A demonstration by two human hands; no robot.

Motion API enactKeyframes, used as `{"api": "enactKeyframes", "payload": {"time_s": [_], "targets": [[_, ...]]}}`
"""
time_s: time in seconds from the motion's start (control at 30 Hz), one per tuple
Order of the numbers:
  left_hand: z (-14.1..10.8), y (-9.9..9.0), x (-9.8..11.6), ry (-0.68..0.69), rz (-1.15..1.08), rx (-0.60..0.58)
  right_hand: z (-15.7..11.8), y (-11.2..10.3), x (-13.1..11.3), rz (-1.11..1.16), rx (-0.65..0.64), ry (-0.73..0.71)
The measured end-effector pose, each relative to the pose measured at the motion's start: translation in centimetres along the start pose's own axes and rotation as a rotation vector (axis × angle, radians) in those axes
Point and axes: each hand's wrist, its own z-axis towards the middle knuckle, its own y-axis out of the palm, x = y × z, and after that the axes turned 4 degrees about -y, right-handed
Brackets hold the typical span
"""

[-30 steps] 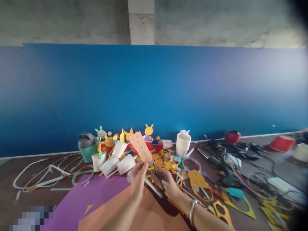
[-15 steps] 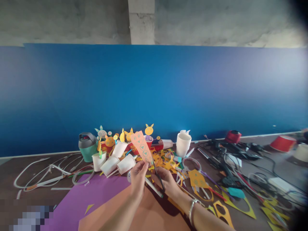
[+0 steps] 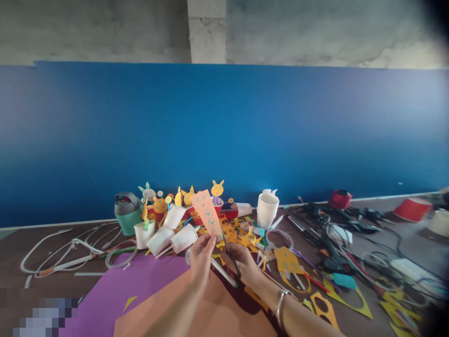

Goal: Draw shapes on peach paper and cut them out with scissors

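Note:
My left hand (image 3: 202, 255) pinches the lower end of an orange paper strip (image 3: 207, 213), which stands tilted upward and bears green-drawn circles and hearts. My right hand (image 3: 242, 262), with a silver bangle at the wrist, is closed around dark-handled scissors (image 3: 231, 257). The scissor blades point up at the strip's lower right edge; whether they touch the paper I cannot make out. Below both hands lies a large orange sheet (image 3: 196, 309), partly over a purple sheet (image 3: 154, 271). A white marker-like stick (image 3: 223, 273) lies between my wrists.
White paper cups (image 3: 184, 238) lie tipped at centre left, near paper animal figures (image 3: 217, 188). A green-grey container (image 3: 128, 213) stands left of them. Upright white cups (image 3: 267, 210) stand behind yellow scraps (image 3: 242, 229). Cables and a black device (image 3: 336, 262) spread right; white cables (image 3: 49, 252) coil left.
The paper strip has shifted very slightly. Both hands stay in nearly the same place, with the same holds.

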Motion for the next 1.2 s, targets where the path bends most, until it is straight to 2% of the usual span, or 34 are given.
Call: {"api": "enactKeyframes", "payload": {"time_s": [0.43,0.6,1.2], "targets": [[-0.21,0.01,-0.09,0.038,-0.048,-0.016,-0.02,0.08,-0.36,0.017,-0.012,0.036],[-0.03,-0.12,-0.06,0.055,0.017,0.017,-0.01,-0.01,-0.26,0.009,-0.017,0.047],[0.36,-0.55,-0.75,0.045,0.098,-0.017,0.1,-0.31,-0.14,-0.006,-0.051,0.031]]}}
